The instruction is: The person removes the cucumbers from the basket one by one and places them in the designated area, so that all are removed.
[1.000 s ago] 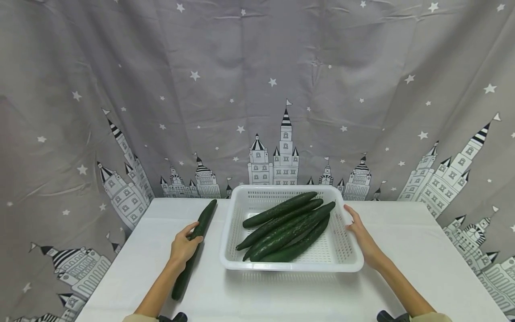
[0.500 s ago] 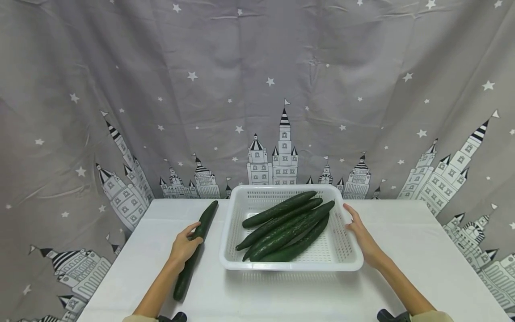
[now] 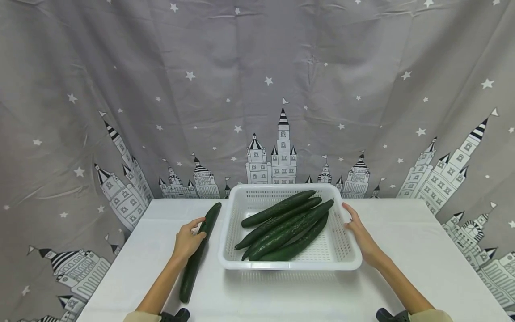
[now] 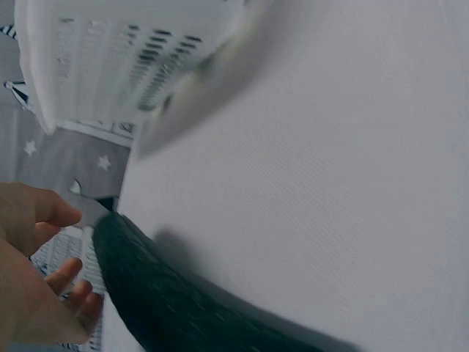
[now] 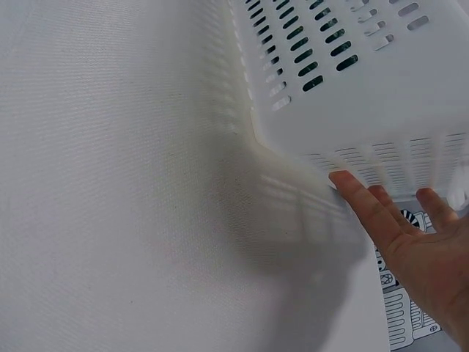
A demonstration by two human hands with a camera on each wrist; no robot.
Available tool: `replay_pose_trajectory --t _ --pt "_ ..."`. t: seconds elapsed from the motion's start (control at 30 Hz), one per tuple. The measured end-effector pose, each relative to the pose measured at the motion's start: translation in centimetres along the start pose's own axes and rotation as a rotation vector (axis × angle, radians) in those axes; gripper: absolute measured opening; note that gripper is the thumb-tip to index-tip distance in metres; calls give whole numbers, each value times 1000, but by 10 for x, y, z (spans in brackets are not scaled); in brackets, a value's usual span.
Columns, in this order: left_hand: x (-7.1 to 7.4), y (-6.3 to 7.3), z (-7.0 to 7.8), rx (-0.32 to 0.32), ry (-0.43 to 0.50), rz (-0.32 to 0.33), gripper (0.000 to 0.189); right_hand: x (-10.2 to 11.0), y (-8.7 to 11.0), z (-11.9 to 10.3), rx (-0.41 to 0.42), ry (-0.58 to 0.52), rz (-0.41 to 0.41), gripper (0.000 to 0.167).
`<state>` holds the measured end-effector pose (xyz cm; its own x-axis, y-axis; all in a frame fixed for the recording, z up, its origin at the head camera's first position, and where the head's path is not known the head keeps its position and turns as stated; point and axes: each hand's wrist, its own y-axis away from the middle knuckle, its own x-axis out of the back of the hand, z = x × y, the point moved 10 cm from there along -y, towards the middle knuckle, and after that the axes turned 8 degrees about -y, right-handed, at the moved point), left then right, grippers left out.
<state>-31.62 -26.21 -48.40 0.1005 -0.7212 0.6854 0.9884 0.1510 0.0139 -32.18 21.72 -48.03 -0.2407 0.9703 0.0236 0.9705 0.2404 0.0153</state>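
A long dark green cucumber [image 3: 196, 259] lies slantwise on the white table, left of the basket. Over its upper half is my left hand [image 3: 187, 241], thumb and forefinger spread to either side. In the left wrist view, the fingers [image 4: 64, 273] look apart from the end of the cucumber [image 4: 172, 304]. A white plastic basket [image 3: 289, 266] with slotted walls holds several more cucumbers [image 3: 287, 232]. My right hand [image 3: 366, 243] is at the basket's right side, fingers extended; in the right wrist view its fingertips [image 5: 343, 179] are against or very near the slotted wall.
A white cloth-like surface [image 3: 406, 241] covers the table on both sides of the basket. Behind the table's far edge hangs a grey curtain [image 3: 209, 112] printed with stars and castles. Dark wrist devices [image 3: 175, 315] show at both sleeves.
The loose cucumber has shifted slightly to the right, toward the basket. My left hand has moved a little right with it, and its thumb and forefinger look more spread. The right hand stays put.
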Motion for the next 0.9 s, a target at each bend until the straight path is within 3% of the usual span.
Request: replay_pose_trajectory --t 0.2,0.37,0.5,0.67,0.8,0.9 --pt "11 3 50 -119 60 129 43 -1 0 -1 8 12 -6 66" --pt "-3 16 107 -306 104 137 42 -1 0 1 1 25 -6 67" --pt "-30 26 144 -420 155 49 44 0 -1 2 -5 37 3 69" --pt "-79 34 174 -502 145 -116 46 0 -1 2 -11 24 3 69" --pt "-118 39 189 -509 139 -261 49 0 -1 2 -16 31 6 69" --pt "-138 37 197 -477 137 -312 49 0 -1 1 -8 37 11 68"
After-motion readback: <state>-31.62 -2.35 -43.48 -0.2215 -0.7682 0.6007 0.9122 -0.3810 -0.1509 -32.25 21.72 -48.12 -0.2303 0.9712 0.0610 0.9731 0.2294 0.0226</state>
